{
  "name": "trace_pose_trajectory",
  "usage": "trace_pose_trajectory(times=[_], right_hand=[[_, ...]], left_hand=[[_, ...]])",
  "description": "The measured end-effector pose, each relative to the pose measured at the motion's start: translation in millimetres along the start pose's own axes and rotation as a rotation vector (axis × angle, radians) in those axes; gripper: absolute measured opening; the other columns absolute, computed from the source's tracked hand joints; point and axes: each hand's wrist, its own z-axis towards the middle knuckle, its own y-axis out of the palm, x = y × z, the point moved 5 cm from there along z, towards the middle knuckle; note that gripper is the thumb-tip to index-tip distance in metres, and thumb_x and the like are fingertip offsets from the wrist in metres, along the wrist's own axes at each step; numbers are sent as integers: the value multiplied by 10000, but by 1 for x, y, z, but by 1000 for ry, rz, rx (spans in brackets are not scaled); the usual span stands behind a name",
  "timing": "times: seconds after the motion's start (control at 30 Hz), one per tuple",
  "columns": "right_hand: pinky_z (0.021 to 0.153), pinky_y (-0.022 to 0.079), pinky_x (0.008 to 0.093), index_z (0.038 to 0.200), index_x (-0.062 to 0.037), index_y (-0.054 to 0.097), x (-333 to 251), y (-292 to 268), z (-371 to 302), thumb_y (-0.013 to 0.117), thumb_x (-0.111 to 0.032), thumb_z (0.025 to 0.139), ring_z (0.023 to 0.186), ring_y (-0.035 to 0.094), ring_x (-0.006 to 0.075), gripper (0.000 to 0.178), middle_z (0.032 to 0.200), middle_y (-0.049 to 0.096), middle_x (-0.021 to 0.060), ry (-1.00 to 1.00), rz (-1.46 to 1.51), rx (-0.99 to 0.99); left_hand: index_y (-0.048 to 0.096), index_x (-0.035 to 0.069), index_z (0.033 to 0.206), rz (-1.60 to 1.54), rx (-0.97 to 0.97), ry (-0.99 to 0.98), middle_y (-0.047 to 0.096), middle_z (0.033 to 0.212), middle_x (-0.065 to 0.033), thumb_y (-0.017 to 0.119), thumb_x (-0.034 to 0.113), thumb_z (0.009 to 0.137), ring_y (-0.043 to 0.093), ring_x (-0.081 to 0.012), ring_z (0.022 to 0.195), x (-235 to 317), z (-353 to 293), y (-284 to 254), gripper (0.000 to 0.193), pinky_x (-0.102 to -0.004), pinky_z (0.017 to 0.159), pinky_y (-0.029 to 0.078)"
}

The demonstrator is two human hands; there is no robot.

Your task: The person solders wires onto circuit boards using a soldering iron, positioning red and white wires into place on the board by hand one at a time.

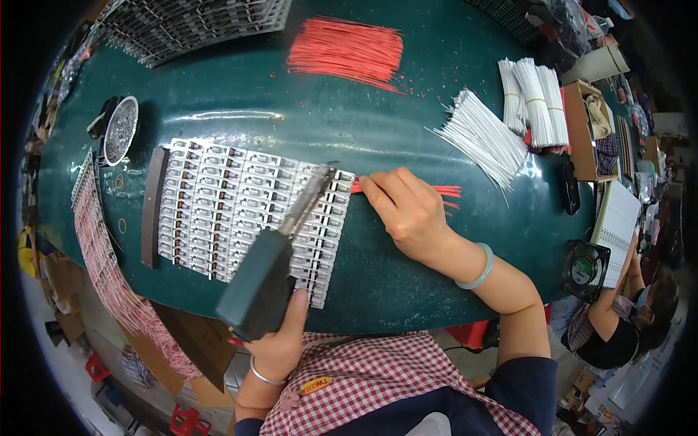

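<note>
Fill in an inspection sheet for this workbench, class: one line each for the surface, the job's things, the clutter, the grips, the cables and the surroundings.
Surface: dark green bench top, glossy, with small red scraps near the far wire pile.
Job's things: soldering tool over a panel of small metal parts; a few short red wires at the panel's right edge.
Clutter: loose red wires, fanned white wires, tied white bundles, round metal dish, small fan.
Grips: left hand shut on the soldering tool; right hand pressing the short red wires down.
Cables: nothing seen.
Surroundings: another person seated at the right; cardboard boxes beyond.
</note>
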Motion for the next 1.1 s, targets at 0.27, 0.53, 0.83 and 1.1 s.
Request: trace_pose_trajectory(times=[0.27,0.53,0.83,1.1], right_hand=[[636,543,334,1074,62,695,-1,-4,-1,674,-18,734,792,644,249,350,971,682,124,35,12,8],[646,554,338,1082,98,697,-9,-5,-5,679,-17,725,789,663,256,376,992,707,162,4,32,38],[627,551,336,1062,94,692,-10,-3,-6,688,-18,736,787,663,253,345,989,696,150,1,38,15],[625,547,333,1056,87,691,-11,-3,-5,688,-19,742,786,660,249,332,980,690,146,0,31,10]], left_hand=[[508,-34,1411,-349,-79,-197,648,1269,-163,709,-59,879,585,-127,637,5,-7,-1,569,-261,508,472],[683,-39,1191,231,-173,186,720,1044,-129,781,44,886,698,-218,826,-2,-12,1,331,-315,756,563],[710,-56,991,280,-182,265,685,880,-151,777,15,830,660,-250,685,8,-2,10,188,-325,626,524],[702,-59,969,314,-190,312,668,873,-156,767,-7,825,651,-258,679,12,-2,14,167,-325,619,515]])
